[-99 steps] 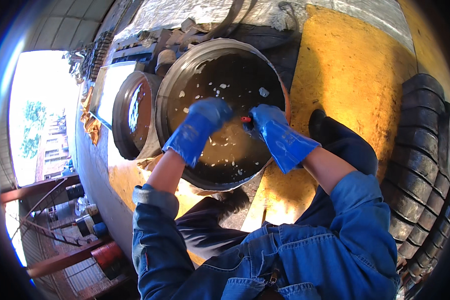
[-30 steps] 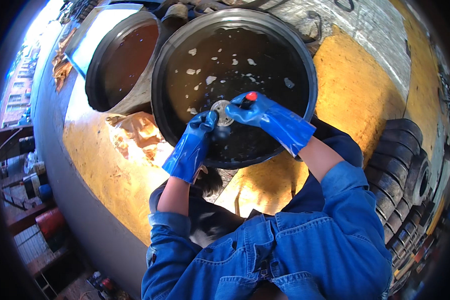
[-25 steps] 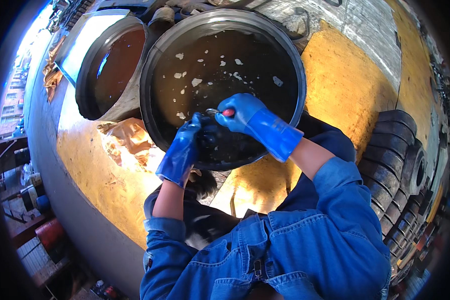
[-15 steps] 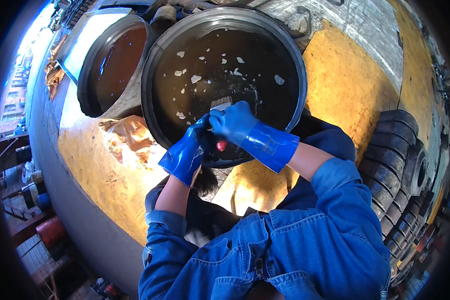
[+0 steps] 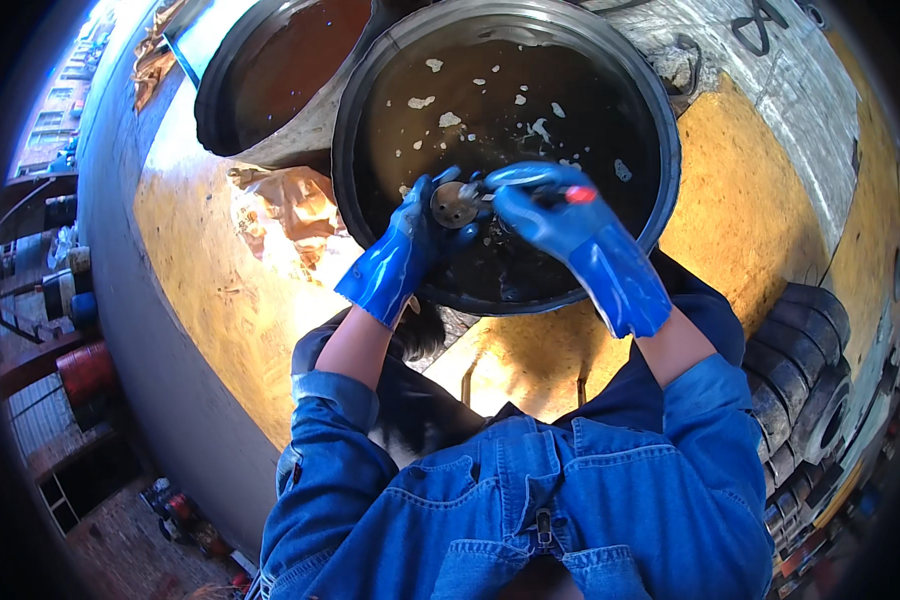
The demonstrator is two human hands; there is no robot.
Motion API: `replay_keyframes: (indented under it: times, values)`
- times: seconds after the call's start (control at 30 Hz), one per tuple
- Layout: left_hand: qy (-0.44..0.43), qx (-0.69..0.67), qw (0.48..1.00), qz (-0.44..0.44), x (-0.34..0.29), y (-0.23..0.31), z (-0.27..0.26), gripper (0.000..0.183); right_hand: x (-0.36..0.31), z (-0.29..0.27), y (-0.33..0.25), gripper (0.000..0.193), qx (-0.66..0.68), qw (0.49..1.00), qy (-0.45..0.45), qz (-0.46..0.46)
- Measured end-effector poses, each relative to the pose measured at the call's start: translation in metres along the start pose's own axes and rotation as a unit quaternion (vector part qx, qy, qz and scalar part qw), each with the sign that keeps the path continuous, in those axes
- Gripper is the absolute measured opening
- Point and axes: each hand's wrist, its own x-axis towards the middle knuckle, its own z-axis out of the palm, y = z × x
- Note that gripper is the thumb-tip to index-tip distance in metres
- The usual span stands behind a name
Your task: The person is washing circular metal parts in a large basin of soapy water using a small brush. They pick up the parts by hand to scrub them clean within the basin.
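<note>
Both my hands wear blue rubber gloves and work over a large round tub [image 5: 670, 130] of dark liquid with pale flecks of foam. A round metal disc with small holes [image 5: 456, 205] rests in my left hand [image 5: 422, 222], its face turned up and the fingers curled around its edge. My right hand [image 5: 555, 212] is closed on a paintbrush with a red handle end [image 5: 580, 194]. The bristles point left towards the disc, but motion blurs them, so I cannot tell whether they touch it.
A second container [image 5: 215, 125] of reddish-brown liquid stands at the far left. Crumpled brown paper [image 5: 288, 215] lies on the yellowish floor beside the tub. Black ring-shaped parts [image 5: 805, 335] are stacked at the right. Machinery parts, including a red cylinder [image 5: 90, 375], line the left side.
The disc now shows face up in my left hand. My right hand has moved right and turned, swinging the brush's red end from below the hands to the upper right. The view has shifted.
</note>
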Motion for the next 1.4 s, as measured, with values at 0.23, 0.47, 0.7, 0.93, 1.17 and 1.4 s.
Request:
replay_keyframes:
  times: [0.23,0.47,0.7,0.93,1.17,1.4]
  values:
    - [0.035,-0.025,0.999,-0.01,0.002,0.0,0.006,0.073,-0.003,0.015,0.008,0.018,-0.197,0.971,-0.031,-0.129]
    - [-0.024,0.046,0.998,0.028,0.01,-0.006,-0.021,0.079,0.002,0.025,-0.011,0.029,-0.121,0.963,-0.082,-0.225]
    - [0.085,-0.003,0.996,-0.04,-0.012,0.007,0.031,0.083,0.009,0.0,0.008,0.036,-0.253,0.956,0.032,-0.145]
    - [-0.047,0.027,0.998,0.032,-0.005,-0.007,-0.005,0.064,-0.007,0.02,-0.007,0.033,-0.207,0.949,-0.065,-0.228]
    - [-0.027,0.2,0.964,0.175,-0.023,0.014,0.002,0.04,-0.032,-0.004,-0.003,0.028,-0.277,0.945,0.087,-0.153]
    - [-0.013,0.655,0.505,0.562,-0.032,0.04,-0.006,0.026,-0.08,0.014,0.014,0.018,-0.337,0.938,-0.011,-0.074]
